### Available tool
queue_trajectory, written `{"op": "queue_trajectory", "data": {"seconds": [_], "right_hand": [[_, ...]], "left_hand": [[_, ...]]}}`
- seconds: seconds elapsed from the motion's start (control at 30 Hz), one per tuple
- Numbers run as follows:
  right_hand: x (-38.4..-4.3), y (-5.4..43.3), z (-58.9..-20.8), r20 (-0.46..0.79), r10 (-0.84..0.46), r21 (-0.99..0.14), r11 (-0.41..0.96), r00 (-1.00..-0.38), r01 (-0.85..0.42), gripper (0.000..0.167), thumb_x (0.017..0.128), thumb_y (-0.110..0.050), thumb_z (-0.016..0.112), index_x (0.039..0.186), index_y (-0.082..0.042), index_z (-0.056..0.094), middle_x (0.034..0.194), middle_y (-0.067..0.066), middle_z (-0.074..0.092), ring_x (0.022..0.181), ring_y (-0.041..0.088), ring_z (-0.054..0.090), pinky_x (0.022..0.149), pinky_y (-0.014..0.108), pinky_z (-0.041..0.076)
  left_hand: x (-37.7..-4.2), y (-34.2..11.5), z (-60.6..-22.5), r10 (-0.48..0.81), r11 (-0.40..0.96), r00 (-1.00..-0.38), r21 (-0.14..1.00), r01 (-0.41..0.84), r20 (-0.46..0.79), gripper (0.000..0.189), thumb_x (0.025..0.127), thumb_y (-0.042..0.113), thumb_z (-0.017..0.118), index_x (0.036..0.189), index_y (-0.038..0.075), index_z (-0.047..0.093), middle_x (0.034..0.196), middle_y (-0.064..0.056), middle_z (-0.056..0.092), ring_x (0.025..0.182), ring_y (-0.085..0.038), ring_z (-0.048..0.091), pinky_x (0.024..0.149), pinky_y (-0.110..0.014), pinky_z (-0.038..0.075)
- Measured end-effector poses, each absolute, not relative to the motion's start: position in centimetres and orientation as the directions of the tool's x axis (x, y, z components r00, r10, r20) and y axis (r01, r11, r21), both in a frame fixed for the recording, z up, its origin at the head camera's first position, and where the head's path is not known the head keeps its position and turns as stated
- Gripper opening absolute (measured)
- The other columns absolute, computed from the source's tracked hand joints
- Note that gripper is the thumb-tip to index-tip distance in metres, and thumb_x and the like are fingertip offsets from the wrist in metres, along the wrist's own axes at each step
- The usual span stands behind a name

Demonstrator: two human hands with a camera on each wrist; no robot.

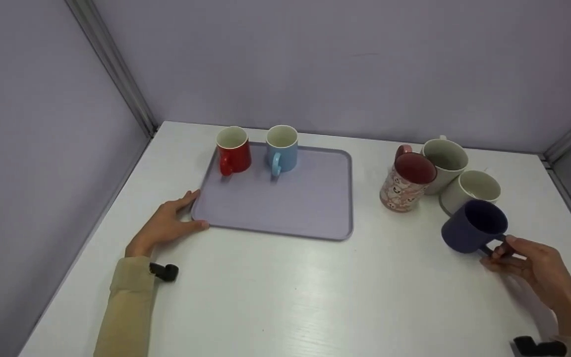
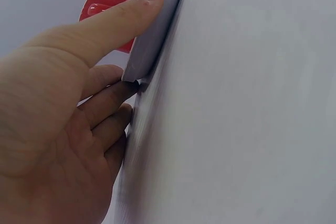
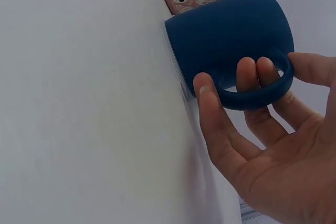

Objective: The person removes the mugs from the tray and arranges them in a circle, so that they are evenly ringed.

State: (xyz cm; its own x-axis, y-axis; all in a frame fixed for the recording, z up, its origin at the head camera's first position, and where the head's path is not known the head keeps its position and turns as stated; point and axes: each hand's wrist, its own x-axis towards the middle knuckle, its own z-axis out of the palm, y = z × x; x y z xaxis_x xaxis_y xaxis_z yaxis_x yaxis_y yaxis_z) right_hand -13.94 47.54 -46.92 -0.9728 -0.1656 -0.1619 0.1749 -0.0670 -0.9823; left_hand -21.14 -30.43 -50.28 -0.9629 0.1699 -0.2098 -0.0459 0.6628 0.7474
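My left hand [image 1: 166, 223] holds the near left corner of a lilac tray [image 1: 275, 203]. In the left wrist view the thumb lies along the tray's edge [image 2: 152, 35], with fingertips by its underside. Toward the tray's far left stand a red mug [image 1: 236, 153] and a light blue mug [image 1: 288, 153], handles facing me. On the right, my right hand [image 1: 538, 260] grips the handle of a dark blue mug [image 1: 464, 230]. Two fingers pass through that handle [image 3: 252, 98] in the right wrist view, and the thumb sits at its top.
Close behind the dark blue mug stand a pink ghost-patterned mug [image 1: 400, 193] and two pale mugs, one farther back [image 1: 441, 176] and one nearer [image 1: 454, 198]. The white table [image 1: 285, 292] meets a wall [image 1: 315, 74] at the back and further walls at both sides.
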Motion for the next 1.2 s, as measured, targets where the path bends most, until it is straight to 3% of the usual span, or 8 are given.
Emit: {"op": "queue_trajectory", "data": {"seconds": [0.07,0.17,0.3,0.4,0.53,0.73,0.93,1.2], "right_hand": [[-14.0,47.6,-46.7,-0.170,-0.131,-0.985,-0.002,-0.977,0.171,0.034,0.115,-0.013,0.048,0.104,0.009,0.072,0.097,0.008,0.074,0.095,0.027,0.082,0.085,0.036,0.067],[-14.1,47.6,-46.1,-0.164,-0.039,-0.953,0.263,-0.986,0.148,0.037,0.115,-0.023,0.052,0.107,0.006,0.074,0.095,-0.005,0.075,0.090,0.015,0.081,0.080,0.027,0.067],[-13.9,47.1,-44.8,-0.089,0.128,-0.749,0.645,-0.988,0.151,0.048,0.111,-0.042,0.057,0.114,0.002,0.075,0.091,-0.030,0.066,0.081,-0.007,0.070,0.069,0.015,0.059],[-13.9,45.9,-43.4,0.035,0.246,-0.656,0.737,-0.969,0.163,0.048,0.107,-0.047,0.062,0.115,-0.001,0.074,0.090,-0.040,0.055,0.083,-0.016,0.054,0.069,0.012,0.047],[-15.0,43.0,-41.5,0.255,0.300,-0.680,0.732,-0.919,0.050,0.031,0.103,-0.037,0.072,0.108,-0.006,0.075,0.091,-0.040,0.056,0.088,-0.017,0.051,0.076,0.010,0.041],[-18.4,36.9,-39.1,0.464,0.107,-0.677,0.683,-0.879,-0.275,0.017,0.098,-0.016,0.078,0.107,-0.001,0.078,0.096,-0.030,0.068,0.089,-0.009,0.064,0.081,0.006,0.046],[-21.2,30.1,-37.0,0.458,-0.027,-0.679,0.635,-0.889,-0.369,0.024,0.099,-0.021,0.078,0.113,-0.001,0.076,0.099,-0.016,0.071,0.091,-0.001,0.065,0.081,0.016,0.050],[-25.4,23.7,-35.6,0.380,-0.156,-0.722,0.566,-0.912,-0.397,0.032,0.099,-0.030,0.076,0.119,-0.005,0.075,0.113,0.012,0.077,0.089,0.013,0.069,0.076,0.015,0.053]], "left_hand": [[-21.1,-30.5,-50.3,0.168,0.662,-0.963,0.748,-0.048,-0.210,0.106,0.086,0.055,0.087,0.169,0.020,0.031,0.178,-0.011,0.022,0.167,-0.035,0.012,0.135,-0.060,0.013],[-21.2,-30.6,-50.3,0.176,0.657,-0.963,0.752,-0.040,-0.204,0.106,0.086,0.054,0.087,0.169,0.019,0.031,0.178,-0.011,0.021,0.167,-0.036,0.012,0.134,-0.060,0.013],[-21.3,-30.6,-50.2,0.189,0.650,-0.961,0.759,-0.031,-0.201,0.106,0.087,0.053,0.087,0.169,0.018,0.031,0.178,-0.013,0.020,0.167,-0.036,0.011,0.134,-0.060,0.013],[-21.2,-30.6,-50.0,0.188,0.646,-0.961,0.762,-0.033,-0.201,0.105,0.087,0.052,0.087,0.169,0.017,0.031,0.178,-0.013,0.020,0.167,-0.037,0.011,0.134,-0.061,0.013],[-21.2,-30.8,-50.2,0.183,0.640,-0.962,0.767,-0.039,-0.201,0.104,0.088,0.052,0.087,0.169,0.018,0.032,0.178,-0.011,0.021,0.167,-0.035,0.011,0.135,-0.059,0.013],[-21.1,-31.0,-50.5,0.174,0.641,-0.961,0.766,-0.055,-0.215,0.105,0.087,0.055,0.086,0.169,0.020,0.031,0.178,-0.009,0.020,0.167,-0.033,0.010,0.135,-0.060,0.011],[-21.1,-30.9,-50.5,0.183,0.640,-0.962,0.767,-0.038,-0.201,0.106,0.086,0.055,0.086,0.169,0.019,0.031,0.178,-0.009,0.021,0.167,-0.034,0.011,0.135,-0.060,0.012],[-21.2,-30.8,-50.5,0.186,0.636,-0.963,0.771,-0.035,-0.197,0.107,0.086,0.055,0.087,0.169,0.017,0.032,0.178,-0.010,0.021,0.167,-0.034,0.011,0.135,-0.060,0.012]]}}
